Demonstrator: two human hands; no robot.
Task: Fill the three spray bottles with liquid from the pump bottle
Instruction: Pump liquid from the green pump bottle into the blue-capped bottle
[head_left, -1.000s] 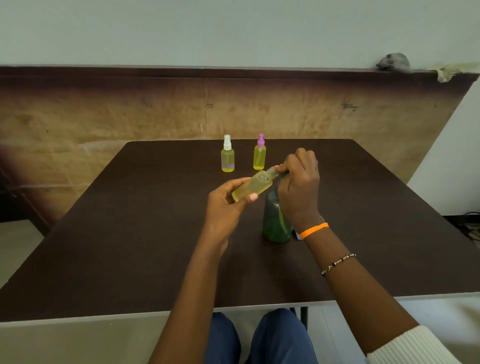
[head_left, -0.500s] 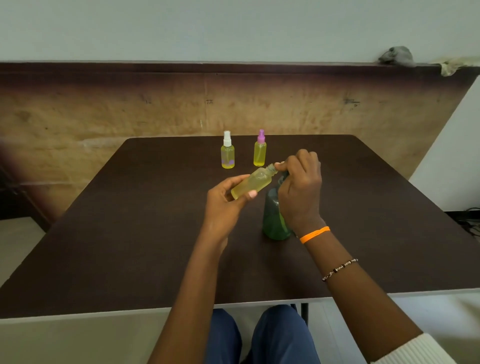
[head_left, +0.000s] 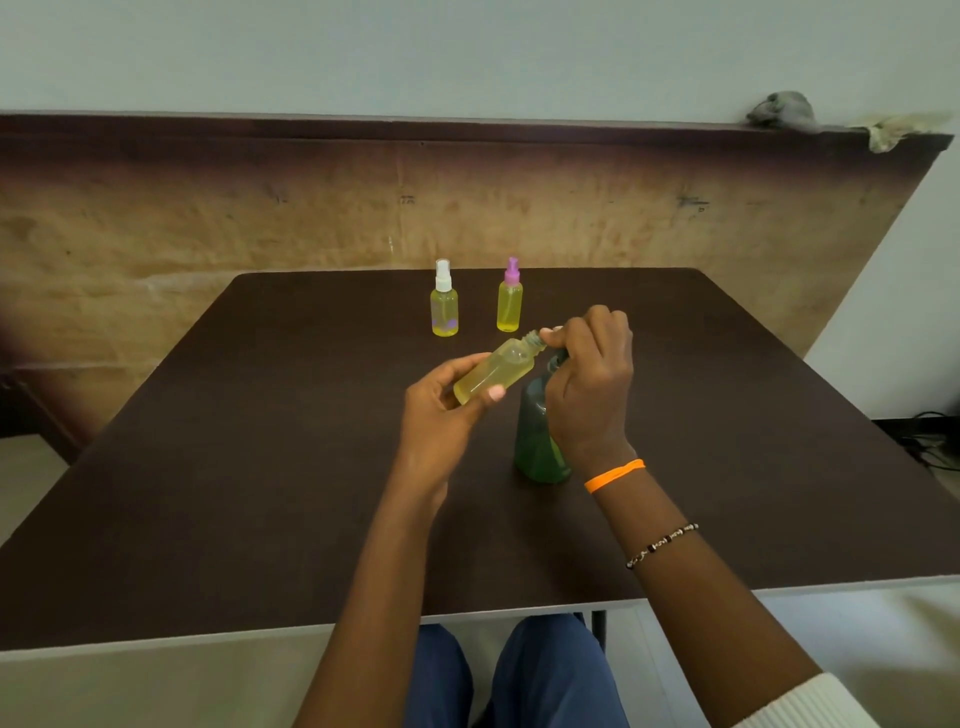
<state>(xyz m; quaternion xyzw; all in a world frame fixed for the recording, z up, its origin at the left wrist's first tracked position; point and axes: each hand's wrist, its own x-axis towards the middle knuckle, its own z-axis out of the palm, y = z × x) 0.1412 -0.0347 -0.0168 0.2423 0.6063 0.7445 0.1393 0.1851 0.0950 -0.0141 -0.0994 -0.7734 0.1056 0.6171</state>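
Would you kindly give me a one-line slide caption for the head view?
Left hand tilts an uncapped spray bottle toward the right hand at the green pump bottle.

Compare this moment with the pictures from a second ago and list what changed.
Little changed. The right hand keeps its fingertips at the open neck of the tilted bottle, which the left hand still holds; the neck now shows slightly more. What the right hand pinches is hidden. The green bottle and the two capped spray bottles stayed put on the table.
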